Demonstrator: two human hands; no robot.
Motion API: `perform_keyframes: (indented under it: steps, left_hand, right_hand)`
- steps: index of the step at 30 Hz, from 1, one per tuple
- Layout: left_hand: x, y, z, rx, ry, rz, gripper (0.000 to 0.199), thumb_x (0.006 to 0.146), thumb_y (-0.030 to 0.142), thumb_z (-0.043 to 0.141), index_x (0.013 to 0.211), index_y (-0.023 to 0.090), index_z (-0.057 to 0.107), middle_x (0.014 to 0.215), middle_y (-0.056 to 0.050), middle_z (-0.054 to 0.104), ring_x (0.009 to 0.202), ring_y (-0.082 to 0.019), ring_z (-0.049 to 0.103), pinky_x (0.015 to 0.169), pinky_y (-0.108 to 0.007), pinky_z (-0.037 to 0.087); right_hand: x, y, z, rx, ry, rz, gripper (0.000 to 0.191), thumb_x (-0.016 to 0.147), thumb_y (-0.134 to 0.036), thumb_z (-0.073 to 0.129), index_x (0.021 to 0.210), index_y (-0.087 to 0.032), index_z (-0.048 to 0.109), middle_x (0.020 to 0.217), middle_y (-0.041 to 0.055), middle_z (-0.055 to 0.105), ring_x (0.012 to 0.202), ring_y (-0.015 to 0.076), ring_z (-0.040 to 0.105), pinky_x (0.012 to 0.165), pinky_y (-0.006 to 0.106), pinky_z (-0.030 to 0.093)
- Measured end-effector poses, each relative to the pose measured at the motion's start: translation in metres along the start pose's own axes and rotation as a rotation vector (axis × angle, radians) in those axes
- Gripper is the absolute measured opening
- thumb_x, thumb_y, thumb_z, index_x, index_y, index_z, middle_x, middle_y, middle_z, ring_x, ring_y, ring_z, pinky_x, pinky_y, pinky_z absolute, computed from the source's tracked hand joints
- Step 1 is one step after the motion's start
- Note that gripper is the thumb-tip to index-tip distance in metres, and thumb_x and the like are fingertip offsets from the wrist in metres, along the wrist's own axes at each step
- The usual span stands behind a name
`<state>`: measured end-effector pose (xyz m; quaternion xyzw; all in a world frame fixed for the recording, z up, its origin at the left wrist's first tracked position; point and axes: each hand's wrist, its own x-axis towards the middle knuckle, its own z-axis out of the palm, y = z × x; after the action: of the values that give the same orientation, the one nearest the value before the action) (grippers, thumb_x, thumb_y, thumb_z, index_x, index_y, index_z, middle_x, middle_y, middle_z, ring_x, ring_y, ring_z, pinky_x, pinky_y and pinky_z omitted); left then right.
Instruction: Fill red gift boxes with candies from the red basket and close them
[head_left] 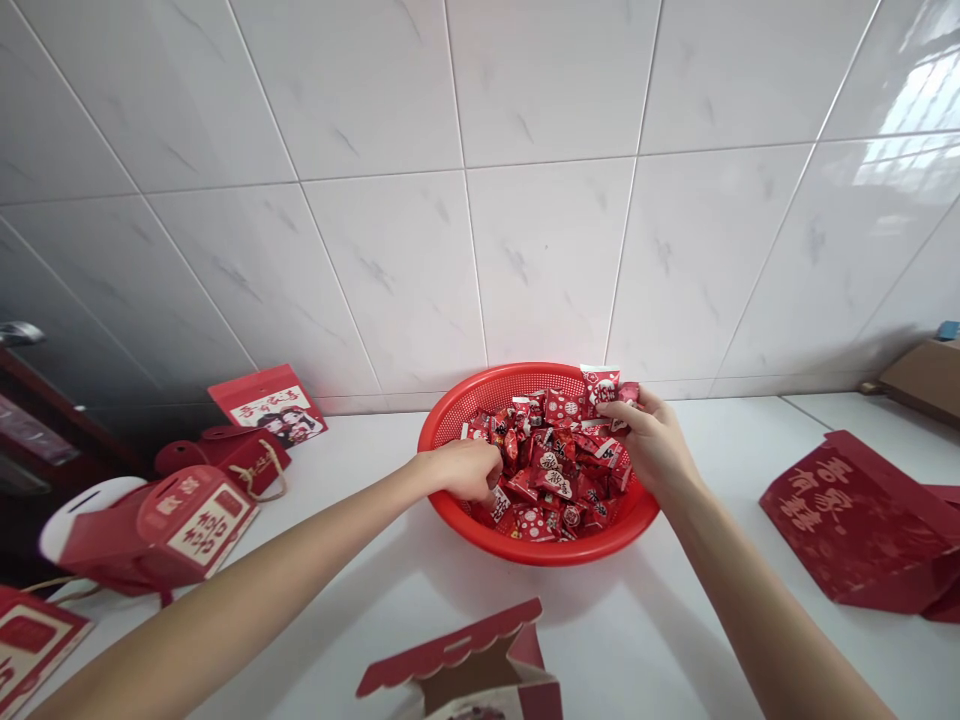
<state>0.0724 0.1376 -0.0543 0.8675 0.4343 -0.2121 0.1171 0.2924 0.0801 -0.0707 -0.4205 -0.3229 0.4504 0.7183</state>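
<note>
A red plastic basket with a perforated wall stands against the tiled wall, heaped with red wrapped candies. Over its right rim, my right hand pinches a red-and-white candy packet, with another small red wrapper by its fingers. My left hand reaches across the basket's left rim into the candies, fingers curled down; whatever its fingertips hold is hidden. Nearer me, an open red carton with a scalloped flap is cut off by the bottom edge of the view.
Several red gift boxes with cord handles sit at the left of the white countertop. Folded red boxes lie on the right. A brown cardboard box is at the far right, by the tiled wall.
</note>
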Motion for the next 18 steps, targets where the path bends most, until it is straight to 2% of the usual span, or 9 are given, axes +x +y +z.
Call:
perform_keyframes:
  steps: [3,7,10,13,18]
  left_hand:
    - [-0.003,-0.006,-0.009,-0.051,0.022,0.035,0.016,0.083,0.030,0.064,0.082,0.019,0.077,0.083,-0.005,0.077,0.077,-0.022,0.068,0.058,-0.028,0.041]
    - [-0.007,-0.017,-0.028,-0.131,0.243,0.055,0.028,0.083,0.013,0.055,0.095,0.020,0.079,0.095,-0.004,0.080,0.085,-0.019,0.071,0.070,-0.025,0.046]
    - [-0.005,-0.025,-0.037,-0.178,0.349,0.041,0.031,0.082,0.011,0.054,0.099,0.019,0.079,0.093,-0.003,0.080,0.076,-0.017,0.070,0.068,-0.024,0.046]
    - [0.000,-0.030,-0.037,-0.194,0.372,0.028,0.027,0.080,0.013,0.056,0.095,0.019,0.079,0.087,-0.003,0.079,0.071,-0.017,0.068,0.065,-0.024,0.044]
    - [0.013,-0.032,-0.024,-0.200,0.313,0.024,0.013,0.080,0.023,0.064,0.080,0.019,0.076,0.077,-0.003,0.076,0.070,-0.019,0.067,0.058,-0.025,0.040]
  right_hand:
    - [0.000,0.000,0.000,0.002,0.000,0.004,0.025,0.049,-0.020,0.083,0.064,-0.020,0.064,0.061,-0.0024,0.067,0.056,0.0140,0.063,0.051,0.024,0.054]
    - [-0.001,-0.002,0.001,0.009,-0.001,0.006,0.025,0.048,-0.018,0.082,0.061,-0.020,0.062,0.059,-0.0035,0.065,0.053,0.0132,0.061,0.049,0.024,0.053]
    - [-0.001,-0.003,0.002,0.005,-0.003,0.009,0.023,0.049,-0.019,0.082,0.062,-0.020,0.063,0.059,-0.0032,0.066,0.054,0.0135,0.062,0.050,0.024,0.053]
    - [0.000,-0.001,0.001,0.007,-0.003,-0.003,0.024,0.048,-0.019,0.083,0.060,-0.020,0.062,0.058,-0.0042,0.064,0.053,0.0118,0.060,0.049,0.023,0.050]
    - [0.000,0.001,0.000,0.015,-0.017,-0.012,0.025,0.049,-0.020,0.084,0.061,-0.019,0.063,0.060,-0.0036,0.065,0.056,0.0121,0.060,0.052,0.023,0.049]
